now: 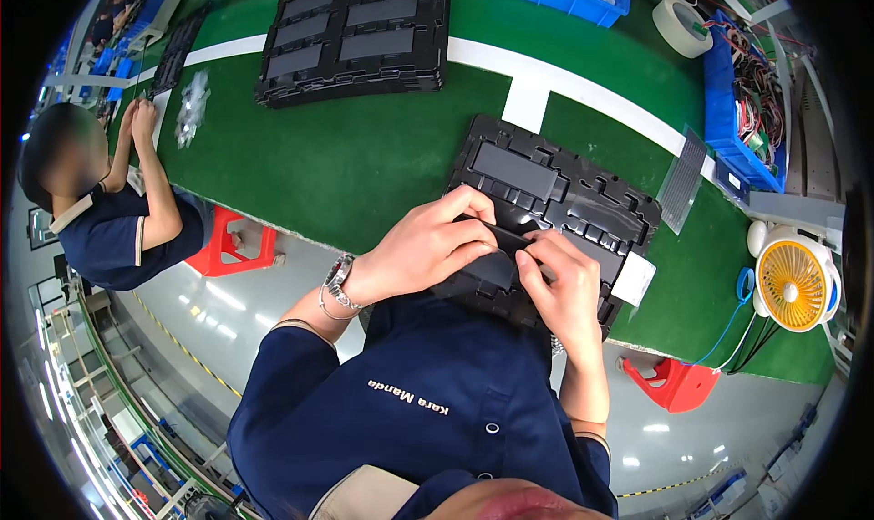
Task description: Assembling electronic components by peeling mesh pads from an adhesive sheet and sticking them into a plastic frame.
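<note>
A small dark flat piece (508, 238) is pinched between my two hands, over the tray. My left hand (430, 245) grips its left end, fingers bent and pressed together; a metal watch and a bracelet circle that wrist. At the other end, the thumb and fingers of my right hand (566, 288) close on it. Beneath both hands lies a black moulded plastic tray (628, 212) with recesses. One far recess holds a dark grey rectangular panel (514, 170). My hands hide the tray's middle and part of the held piece.
Farther left stands a stack of black trays (355, 37) with grey panels. A white slip (635, 279) lies at the tray's right edge. Rightward are a yellow-and-white fan (792, 285), a blue bin of wires (751, 110) and a tape roll (681, 26). A co-worker (114, 192) sits far left.
</note>
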A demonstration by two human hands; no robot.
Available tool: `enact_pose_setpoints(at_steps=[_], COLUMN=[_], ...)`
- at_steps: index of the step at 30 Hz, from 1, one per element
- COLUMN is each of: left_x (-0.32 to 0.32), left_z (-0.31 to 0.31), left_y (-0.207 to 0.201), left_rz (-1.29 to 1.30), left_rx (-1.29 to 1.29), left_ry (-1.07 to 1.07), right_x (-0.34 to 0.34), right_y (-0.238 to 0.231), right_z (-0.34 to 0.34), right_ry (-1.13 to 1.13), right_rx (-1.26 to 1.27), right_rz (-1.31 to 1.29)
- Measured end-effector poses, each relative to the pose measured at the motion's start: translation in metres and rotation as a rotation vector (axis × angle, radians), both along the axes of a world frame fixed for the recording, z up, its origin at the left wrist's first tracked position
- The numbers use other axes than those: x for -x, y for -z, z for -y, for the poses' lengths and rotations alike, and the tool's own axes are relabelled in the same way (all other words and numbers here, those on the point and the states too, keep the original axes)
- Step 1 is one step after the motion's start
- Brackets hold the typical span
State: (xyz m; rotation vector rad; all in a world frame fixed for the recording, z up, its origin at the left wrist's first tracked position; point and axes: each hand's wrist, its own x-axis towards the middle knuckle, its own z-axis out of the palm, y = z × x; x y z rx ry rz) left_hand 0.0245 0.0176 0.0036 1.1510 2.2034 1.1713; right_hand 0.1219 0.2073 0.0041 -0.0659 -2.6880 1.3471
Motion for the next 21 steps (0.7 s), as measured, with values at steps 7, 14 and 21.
enact_pose_setpoints(at_steps=[7,14,21], left_x=[-0.011,-0.028,-0.03], left_z=[-0.01,-0.028,-0.032], left_y=[-0.005,-0.006,-0.012], left_rz=[0.657,0.989,0.83], left_rx=[-0.342,-0.59,-0.519], left_ry=[-0.076,0.013,-0.112], right_x=[0.001,0.002,-0.001], right_y=[-0.023,-0.032,-0.03], right_z=[-0.012,-0.011,-0.016], right_ry=[0.1,0.02,0.247], right_rx=[0.357,0.421,0.287], right_rz=[-0.023,0.009,-0.058])
